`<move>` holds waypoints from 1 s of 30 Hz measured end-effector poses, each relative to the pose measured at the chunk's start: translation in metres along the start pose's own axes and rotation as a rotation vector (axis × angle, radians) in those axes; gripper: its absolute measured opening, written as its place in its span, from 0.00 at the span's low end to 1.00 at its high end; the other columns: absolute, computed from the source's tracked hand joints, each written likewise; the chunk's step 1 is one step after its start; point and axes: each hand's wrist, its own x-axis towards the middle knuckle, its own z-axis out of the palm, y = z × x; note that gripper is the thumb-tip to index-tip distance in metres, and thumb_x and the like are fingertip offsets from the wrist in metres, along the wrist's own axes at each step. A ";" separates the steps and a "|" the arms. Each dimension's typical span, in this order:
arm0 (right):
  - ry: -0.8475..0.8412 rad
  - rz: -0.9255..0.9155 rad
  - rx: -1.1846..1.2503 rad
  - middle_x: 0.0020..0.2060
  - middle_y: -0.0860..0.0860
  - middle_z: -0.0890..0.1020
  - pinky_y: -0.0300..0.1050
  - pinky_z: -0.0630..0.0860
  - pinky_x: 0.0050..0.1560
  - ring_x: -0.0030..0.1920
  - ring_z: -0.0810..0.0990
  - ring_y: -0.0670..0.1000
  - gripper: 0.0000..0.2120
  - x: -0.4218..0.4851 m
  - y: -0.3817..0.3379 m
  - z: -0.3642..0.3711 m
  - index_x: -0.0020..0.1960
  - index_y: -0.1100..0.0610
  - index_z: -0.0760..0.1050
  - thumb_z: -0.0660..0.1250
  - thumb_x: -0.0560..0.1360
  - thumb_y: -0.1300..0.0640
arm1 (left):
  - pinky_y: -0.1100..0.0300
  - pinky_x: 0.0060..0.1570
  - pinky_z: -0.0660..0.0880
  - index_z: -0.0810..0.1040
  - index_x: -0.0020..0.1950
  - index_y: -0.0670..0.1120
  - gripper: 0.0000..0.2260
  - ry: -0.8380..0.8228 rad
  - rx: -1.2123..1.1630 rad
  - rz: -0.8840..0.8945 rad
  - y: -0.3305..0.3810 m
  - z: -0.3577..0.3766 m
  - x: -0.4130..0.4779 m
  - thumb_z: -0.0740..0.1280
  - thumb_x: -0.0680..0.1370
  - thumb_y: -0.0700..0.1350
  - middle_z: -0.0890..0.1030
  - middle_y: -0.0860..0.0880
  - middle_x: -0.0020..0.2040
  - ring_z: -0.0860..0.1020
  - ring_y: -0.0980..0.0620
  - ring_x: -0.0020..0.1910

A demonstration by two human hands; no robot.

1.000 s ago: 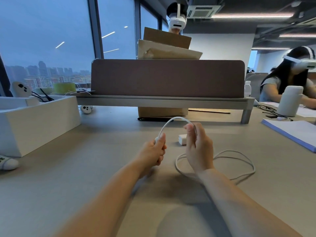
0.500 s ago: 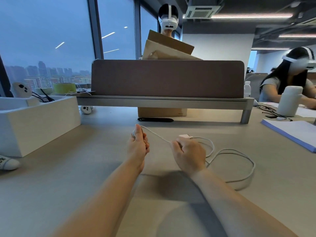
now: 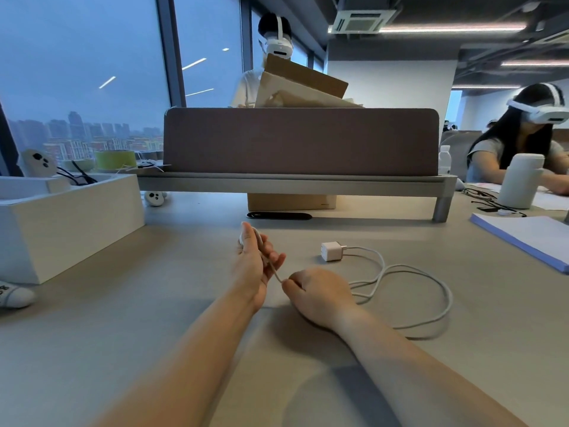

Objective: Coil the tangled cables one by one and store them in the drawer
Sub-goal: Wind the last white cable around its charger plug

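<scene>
Cable (image 3: 360, 248) stretches from left hand (image 3: 254, 266), pinching its end, to right hand (image 3: 320, 294), pinching it; slack loops lie rightward.

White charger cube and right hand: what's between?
Head view: only bare beige desk between white charger cube and right hand; its thin white cable loops rightward.
</scene>
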 end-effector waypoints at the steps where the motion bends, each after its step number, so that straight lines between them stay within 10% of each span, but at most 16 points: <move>1: -0.003 -0.007 -0.007 0.35 0.53 0.77 0.46 0.66 0.36 0.40 0.76 0.56 0.19 0.000 -0.001 0.000 0.34 0.55 0.71 0.54 0.78 0.47 | 0.58 0.41 0.76 0.69 0.39 0.45 0.19 -0.003 0.021 0.002 0.001 -0.001 0.000 0.53 0.81 0.57 0.69 0.52 0.25 0.69 0.57 0.23; 11: 0.272 -0.366 0.068 0.29 0.50 0.74 0.49 0.65 0.32 0.32 0.72 0.54 0.13 -0.010 0.006 0.001 0.33 0.50 0.62 0.50 0.74 0.46 | 0.64 0.28 0.68 0.64 0.36 0.45 0.19 -0.051 0.674 0.231 -0.006 -0.019 0.016 0.50 0.83 0.53 0.67 0.49 0.27 0.67 0.56 0.23; 23: 0.579 -0.338 0.042 0.32 0.49 0.80 0.48 0.72 0.27 0.30 0.78 0.56 0.19 -0.002 0.019 0.001 0.44 0.55 0.75 0.50 0.80 0.46 | 0.66 0.25 0.62 0.66 0.37 0.44 0.17 -0.438 0.842 -0.063 -0.011 -0.002 -0.008 0.50 0.84 0.45 0.67 0.48 0.29 0.64 0.58 0.23; 30: 0.742 -0.255 -0.022 0.24 0.49 0.75 0.40 0.61 0.23 0.23 0.73 0.55 0.16 0.000 0.025 -0.002 0.36 0.52 0.70 0.55 0.79 0.46 | 0.60 0.28 0.54 0.67 0.35 0.46 0.22 -0.450 0.796 -0.202 -0.003 0.006 -0.017 0.49 0.82 0.57 0.64 0.50 0.28 0.60 0.55 0.24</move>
